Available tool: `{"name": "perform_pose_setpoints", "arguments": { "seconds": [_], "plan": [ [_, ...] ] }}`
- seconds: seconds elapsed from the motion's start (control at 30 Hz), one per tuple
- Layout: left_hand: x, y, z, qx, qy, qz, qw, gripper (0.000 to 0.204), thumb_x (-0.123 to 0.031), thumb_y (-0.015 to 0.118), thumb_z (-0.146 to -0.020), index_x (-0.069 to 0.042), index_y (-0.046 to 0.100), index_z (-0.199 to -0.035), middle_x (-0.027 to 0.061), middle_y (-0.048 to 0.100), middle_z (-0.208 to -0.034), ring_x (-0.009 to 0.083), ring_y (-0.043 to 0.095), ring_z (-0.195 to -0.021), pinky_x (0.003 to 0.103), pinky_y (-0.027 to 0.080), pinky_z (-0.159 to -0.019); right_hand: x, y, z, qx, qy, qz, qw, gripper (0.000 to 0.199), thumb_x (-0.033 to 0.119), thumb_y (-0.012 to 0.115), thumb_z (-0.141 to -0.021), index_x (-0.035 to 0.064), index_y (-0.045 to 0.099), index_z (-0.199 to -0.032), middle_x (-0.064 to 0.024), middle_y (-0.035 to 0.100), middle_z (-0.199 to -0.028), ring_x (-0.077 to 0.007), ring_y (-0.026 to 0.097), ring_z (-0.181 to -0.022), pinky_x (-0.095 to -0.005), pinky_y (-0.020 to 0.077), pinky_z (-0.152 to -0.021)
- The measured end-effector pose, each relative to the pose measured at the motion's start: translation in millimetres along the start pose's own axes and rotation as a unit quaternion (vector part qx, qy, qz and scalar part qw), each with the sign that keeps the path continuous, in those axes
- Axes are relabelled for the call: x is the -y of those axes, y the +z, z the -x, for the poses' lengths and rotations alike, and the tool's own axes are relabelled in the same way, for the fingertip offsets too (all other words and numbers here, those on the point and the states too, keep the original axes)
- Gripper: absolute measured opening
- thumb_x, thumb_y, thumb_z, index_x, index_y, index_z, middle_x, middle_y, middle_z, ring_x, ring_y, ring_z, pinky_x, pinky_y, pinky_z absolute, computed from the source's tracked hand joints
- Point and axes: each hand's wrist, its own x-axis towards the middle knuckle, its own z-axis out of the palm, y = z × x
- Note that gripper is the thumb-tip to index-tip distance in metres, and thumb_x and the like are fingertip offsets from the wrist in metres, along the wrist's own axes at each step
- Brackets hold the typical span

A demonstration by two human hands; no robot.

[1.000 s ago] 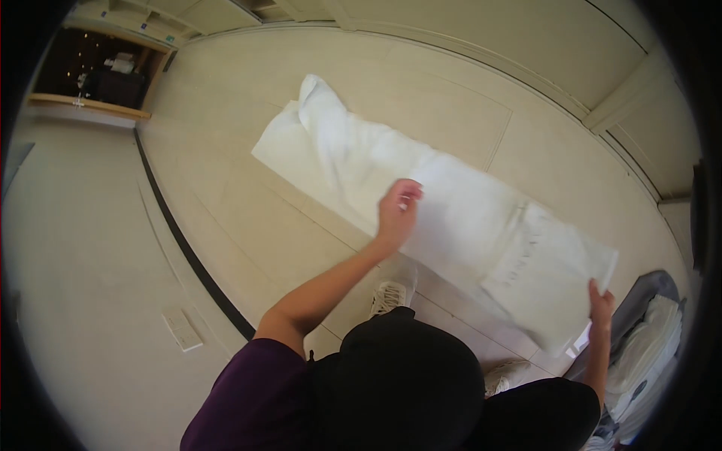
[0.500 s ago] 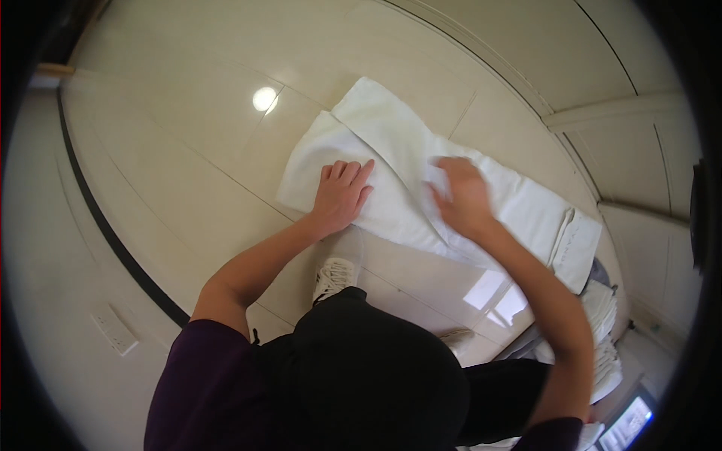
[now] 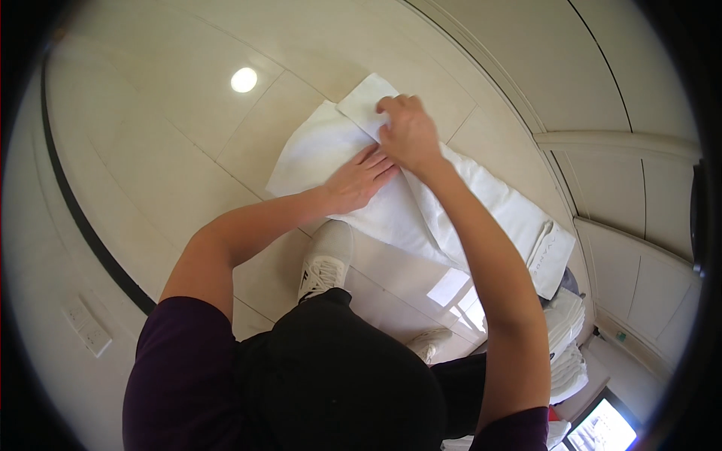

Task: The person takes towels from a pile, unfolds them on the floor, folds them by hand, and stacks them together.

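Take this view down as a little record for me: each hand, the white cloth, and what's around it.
Left hand: laid on the cloth, fingers spread
Right hand: just past the left hand's fingertips, over the cloth, fingers bent; grip unclear
White cloth: long, partly folded, lettering at its right end
Surface: tiled floor
Near the body: pale lace-up shoe
Lower right: stacked white cloths, lit screen
Lower left: wall socket plate
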Motion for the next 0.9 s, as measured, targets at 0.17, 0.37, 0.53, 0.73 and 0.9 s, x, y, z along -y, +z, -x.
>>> {"name": "perform_pose_setpoints", "arguments": {
  "seconds": [0.17, 0.37, 0.53, 0.73, 0.9],
  "plan": [
    [-5, 1, 5, 0.045, -0.031, -0.010, 0.998, 0.039, -0.016, 0.050, -0.091, -0.006, 0.062, -0.127, 0.0145, 0.054, -0.139, 0.0301, 0.040, -0.139, 0.052, 0.022, -0.122, 15, 42, 11, 0.073, 0.091, 0.186, 0.976, 0.040, 0.012, 0.071, -0.077, 0.0075, 0.061, -0.115, -0.0153, 0.064, -0.108, -0.0366, 0.057, -0.109, -0.0468, 0.0518, -0.087],
    [1, -20, -8, 0.033, -0.039, 0.037, 0.998, 0.039, -0.021, 0.059, -0.088, -0.007, 0.062, -0.124, 0.0144, 0.049, -0.146, 0.0302, 0.033, -0.146, 0.054, 0.017, -0.122, -13, -14, -20, 0.052, 0.033, 0.152, 0.986, 0.024, 0.006, 0.064, -0.082, 0.0076, 0.066, -0.105, -0.0149, 0.070, -0.104, -0.0359, 0.067, -0.099, -0.0467, 0.0541, -0.080],
    [12, -20, -20, 0.105, -0.008, -0.001, 0.994, 0.040, -0.030, 0.063, -0.088, -0.008, 0.062, -0.121, 0.0159, 0.046, -0.149, 0.0285, 0.029, -0.148, 0.054, 0.015, -0.123, 15, -111, -31, -0.176, 0.033, -0.006, 0.984, 0.028, -0.004, 0.059, -0.083, 0.0070, 0.069, -0.106, -0.0171, 0.070, -0.095, -0.0361, 0.066, -0.090, -0.0431, 0.0532, -0.075],
    [43, -29, -12, 0.088, -0.037, 0.055, 0.994, 0.060, -0.036, 0.066, -0.088, -0.007, 0.050, -0.138, 0.0144, 0.040, -0.155, 0.0293, 0.026, -0.151, 0.054, 0.016, -0.123, 55, -118, -1, -0.201, -0.162, 0.023, 0.966, 0.031, -0.004, 0.064, -0.073, 0.0099, 0.071, -0.099, -0.0100, 0.062, -0.083, -0.0293, 0.059, -0.078, -0.0390, 0.0514, -0.067],
    [90, -54, 12, 0.030, -0.168, -0.055, 0.984, 0.058, -0.038, 0.069, -0.085, -0.016, 0.056, -0.137, 0.0100, 0.050, -0.147, 0.0312, 0.038, -0.140, 0.060, 0.028, -0.107, 60, -60, 12, -0.141, -0.162, 0.000, 0.977, 0.028, -0.002, 0.064, -0.073, 0.0106, 0.071, -0.097, -0.0071, 0.055, -0.085, -0.0252, 0.059, -0.082, -0.0378, 0.0514, -0.064]
  ]
}}
